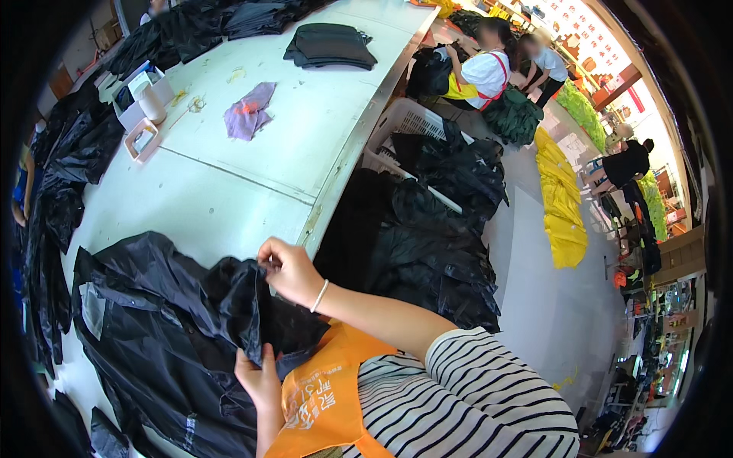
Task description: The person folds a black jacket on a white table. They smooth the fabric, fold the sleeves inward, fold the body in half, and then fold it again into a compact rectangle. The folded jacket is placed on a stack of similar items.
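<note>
A black, slightly shiny garment [153, 328], jacket-like with a pale patch near its left edge, is spread over the near end of the white table. My left hand [259, 374] is closed on a bunched fold of it close to my body, thumb on top. Higher up, my right hand [290, 269], with a white bracelet at the wrist, pinches the upper edge of the same bunched part. The raised fold between both hands stands up off the table. Some of my left fingers are hidden under the cloth.
On the white table [229, 191] are a purple cloth [250, 111], folded black garments [328, 46], a pink tray [142, 140] and a white bottle [150, 103]. Black garments heap up along the left and in a crate [412, 114] at right. Yellow fabric [561, 202] lies on the floor; people work beyond.
</note>
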{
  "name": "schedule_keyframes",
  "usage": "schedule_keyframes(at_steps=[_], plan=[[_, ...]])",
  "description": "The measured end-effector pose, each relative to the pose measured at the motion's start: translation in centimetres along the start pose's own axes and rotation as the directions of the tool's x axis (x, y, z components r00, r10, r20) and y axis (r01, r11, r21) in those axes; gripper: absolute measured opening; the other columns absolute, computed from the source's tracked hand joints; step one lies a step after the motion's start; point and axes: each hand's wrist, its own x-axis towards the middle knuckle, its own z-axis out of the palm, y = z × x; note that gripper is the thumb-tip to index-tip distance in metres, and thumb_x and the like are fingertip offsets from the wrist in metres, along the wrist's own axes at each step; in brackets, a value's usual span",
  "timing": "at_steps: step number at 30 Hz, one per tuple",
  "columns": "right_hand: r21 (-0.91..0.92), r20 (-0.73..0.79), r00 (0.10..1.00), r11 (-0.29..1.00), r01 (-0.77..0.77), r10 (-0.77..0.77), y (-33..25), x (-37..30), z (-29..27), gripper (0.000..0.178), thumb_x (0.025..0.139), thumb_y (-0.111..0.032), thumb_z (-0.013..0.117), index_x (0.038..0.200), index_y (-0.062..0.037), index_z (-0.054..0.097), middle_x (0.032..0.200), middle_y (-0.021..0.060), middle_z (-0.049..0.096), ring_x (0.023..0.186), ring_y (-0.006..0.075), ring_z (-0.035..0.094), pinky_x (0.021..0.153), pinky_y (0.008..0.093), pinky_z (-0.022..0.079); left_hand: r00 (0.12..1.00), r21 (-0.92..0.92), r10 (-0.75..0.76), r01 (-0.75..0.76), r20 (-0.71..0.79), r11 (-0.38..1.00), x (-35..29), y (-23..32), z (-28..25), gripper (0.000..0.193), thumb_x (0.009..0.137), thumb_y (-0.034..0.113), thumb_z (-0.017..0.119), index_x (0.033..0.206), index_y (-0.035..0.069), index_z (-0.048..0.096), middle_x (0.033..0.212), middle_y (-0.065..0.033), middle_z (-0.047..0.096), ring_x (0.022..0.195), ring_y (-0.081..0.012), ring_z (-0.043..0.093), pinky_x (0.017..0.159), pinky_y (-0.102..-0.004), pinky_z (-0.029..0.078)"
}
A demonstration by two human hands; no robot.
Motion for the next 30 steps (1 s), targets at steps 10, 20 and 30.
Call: schedule_keyframes(at_steps=[10,20,30], plan=[[0.143,0.495,0.864,0.973,-0.184,0.091,-3.9,-4.0,-0.4,0.023,0.079,-0.005,0.072,0.09,-0.0021,0.052,0.073,0.0009,0.056,0.064,0.0069,0.047,0.059,0.0226,0.042,0.904,0.42,0.357,-0.237,-0.234,0.876,5.1,-1.6,-8.3,0.018,0.091,0.007,0.052,0.096,-0.008,0.059,0.082,-0.0092,0.064,0.072,-0.0156,0.055,0.071,-0.029,0.046],[-0.298,0.057,0.996,0.954,-0.046,0.066,-2.8,-3.0,-3.1,0.02,0.071,0.005,0.062,0.087,-0.0028,0.052,0.08,0.0118,0.064,0.069,0.0199,0.066,0.06,0.027,0.051,0.963,0.578,0.248,-0.144,-0.105,0.803,-2.0,-1.8,-4.3,0.03,0.093,0.003,0.043,0.117,-0.012,0.05,0.09,-0.0164,0.062,0.072,-0.019,0.058,0.054,-0.0278,0.049],[-0.173,0.206,0.954,0.952,0.254,-0.218,-5.9,-3.9,-1.0,0.016,0.074,-0.001,0.068,0.087,-0.007,0.061,0.069,0.007,0.06,0.058,0.0177,0.062,0.055,0.0278,0.051,0.688,0.781,0.711,-0.521,0.145,0.345,1.0,3.3,-3.4,0.023,0.072,-0.011,0.06,0.092,0.0,0.059,0.092,-0.0147,0.06,0.087,-0.0297,0.06,0.078,-0.0345,0.048]])
